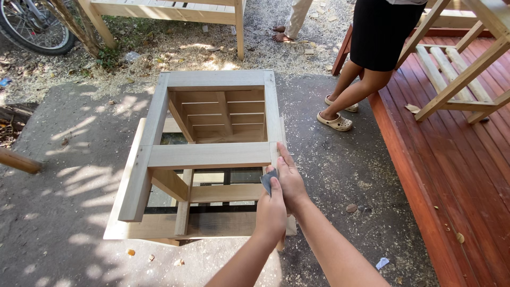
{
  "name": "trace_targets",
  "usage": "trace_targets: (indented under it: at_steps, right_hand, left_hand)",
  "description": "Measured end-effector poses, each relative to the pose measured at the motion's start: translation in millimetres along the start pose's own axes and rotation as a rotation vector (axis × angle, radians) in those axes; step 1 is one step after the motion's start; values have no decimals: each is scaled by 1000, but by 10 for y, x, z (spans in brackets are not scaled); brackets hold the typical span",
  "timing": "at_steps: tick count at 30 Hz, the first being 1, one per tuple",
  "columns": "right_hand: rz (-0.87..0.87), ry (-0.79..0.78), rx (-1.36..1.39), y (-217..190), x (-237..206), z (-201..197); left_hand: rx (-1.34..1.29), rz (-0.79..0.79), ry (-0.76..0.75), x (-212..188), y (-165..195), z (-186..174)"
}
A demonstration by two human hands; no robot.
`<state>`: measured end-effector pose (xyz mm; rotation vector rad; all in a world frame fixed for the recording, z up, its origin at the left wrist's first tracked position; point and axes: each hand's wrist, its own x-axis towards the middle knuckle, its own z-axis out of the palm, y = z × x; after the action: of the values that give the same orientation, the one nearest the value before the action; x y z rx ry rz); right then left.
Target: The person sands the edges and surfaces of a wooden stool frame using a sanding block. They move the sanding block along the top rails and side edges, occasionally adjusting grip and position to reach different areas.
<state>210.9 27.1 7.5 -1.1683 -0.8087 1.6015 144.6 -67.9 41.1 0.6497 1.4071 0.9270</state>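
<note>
A head-worn camera looked down at two bare forearms reaching in from the bottom of the frame toward an unfinished pale wooden frame (212, 154), a chair-like piece lying on a grey concrete floor (58, 175) at the centre of the picture. The left hand (271, 207) was curled closed around a small grey sheet of sandpaper (268, 180), whose corner stuck up above the fingers. The right hand (289, 178) lay just beside and partly over the left, its fingers stretched nearly flat and pressed against the right end of the frame's horizontal rail, touching the wood at the corner post. The sandpaper sat between both hands and the wood, near the lower centre-right of the frame.

At the upper right, another person's bare legs in pale clogs (337, 121) stood on the floor beside a red-brown wooden deck (457, 180). Sawdust (175, 53) lay scattered across the top of the frame, and a bicycle wheel (34, 26) showed at the upper left.
</note>
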Motion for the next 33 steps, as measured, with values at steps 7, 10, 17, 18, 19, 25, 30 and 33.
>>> trace_targets:
  at_steps: [7,10,17,18,19,25,30,33]
  right_hand:
    - [5,-6,48,70,43,-29]
    - [-77,11,-60,129,93,-64]
    - [-374,-61,-215,225,152,-124]
    - [-162,-23,-79,229,152,-128]
    - [47,12,56,230,154,-132]
    - [-15,-33,74,254,194,-154]
    - [-334,-34,-218,214,165,-131]
    - [-41,23,-72,149,107,-91]
  left_hand:
    - [73,278,32,-68,110,-50]
    - [89,-56,-2,-58,195,-56]
    - [4,453,32,-160,-46,-39]
    - [31,474,52,-96,-62,-34]
    - [17,377,31,-26,-66,-31]
    - [144,134,46,-42,-144,-55]
    - [3,373,32,-197,-146,-30]
    - [32,116,37,-31,-4,5]
